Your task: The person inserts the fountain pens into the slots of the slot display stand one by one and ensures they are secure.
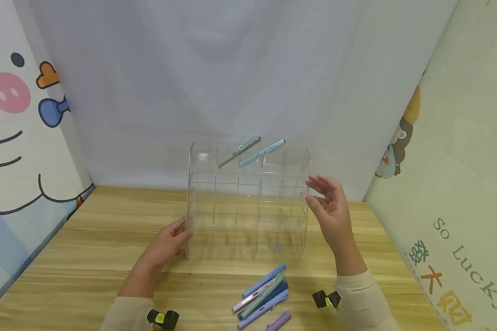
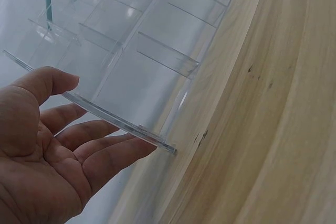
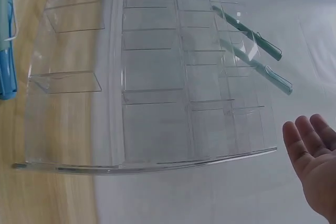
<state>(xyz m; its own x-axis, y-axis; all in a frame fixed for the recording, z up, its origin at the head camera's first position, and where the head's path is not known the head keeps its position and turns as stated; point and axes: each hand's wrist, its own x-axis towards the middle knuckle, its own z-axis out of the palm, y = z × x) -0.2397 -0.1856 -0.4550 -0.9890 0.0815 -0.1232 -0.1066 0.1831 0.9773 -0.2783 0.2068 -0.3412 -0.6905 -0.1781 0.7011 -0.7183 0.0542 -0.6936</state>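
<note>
A clear acrylic pen rack (image 1: 248,224) with tiered compartments stands upright on the wooden table. In its top row lean a dark green pen (image 1: 239,152) and a light blue pen (image 1: 262,153). My left hand (image 1: 167,245) holds the rack's left side panel, thumb on one face and fingers on the other, as the left wrist view shows. Beside the upper right edge, my right hand (image 1: 330,211) has its fingers spread loosely; a gap separates it from the panel (image 3: 157,169) in the right wrist view. It holds nothing.
Before the rack lies a pile of several pens, among them a blue pen (image 1: 265,280) and a lavender pen (image 1: 262,310). A purple pen (image 1: 279,321) lies nearer the front. A pale curtain (image 1: 248,82) hangs behind, with printed panels on both sides.
</note>
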